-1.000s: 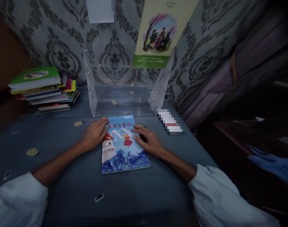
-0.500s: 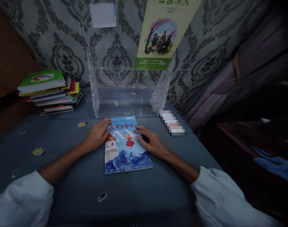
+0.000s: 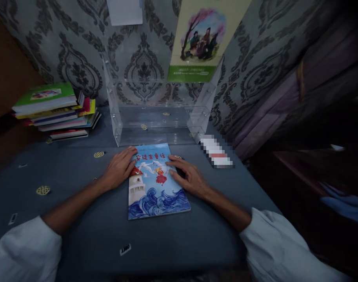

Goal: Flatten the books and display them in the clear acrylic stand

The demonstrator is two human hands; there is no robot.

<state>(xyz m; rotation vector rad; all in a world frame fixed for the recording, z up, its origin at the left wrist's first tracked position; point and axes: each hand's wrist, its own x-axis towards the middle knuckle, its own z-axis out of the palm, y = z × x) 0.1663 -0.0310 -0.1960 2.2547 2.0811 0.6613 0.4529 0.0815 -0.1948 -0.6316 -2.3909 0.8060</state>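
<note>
A blue picture book [image 3: 159,188] lies flat on the cloth-covered table, its cover showing a lighthouse, waves and red Chinese characters. My left hand [image 3: 119,168] rests at the book's upper left edge, its fingers stretched out and lying flat. On the opposite side, my right hand [image 3: 192,178] touches the upper right edge, thumb and fingers spread with a gap between them. Neither hand lifts the book.
Behind the book stands a clear acrylic tiered rack [image 3: 155,135]. A green and cream book [image 3: 193,72] leans upright on its top right. Several books form a stack [image 3: 55,113] at the left. A blurred-out item [image 3: 216,152] lies right of the rack.
The view has tilted and moved slightly closer, so the rack and wall items sit a little differently. My hands keep their places on the book, which has not visibly moved on the table.
</note>
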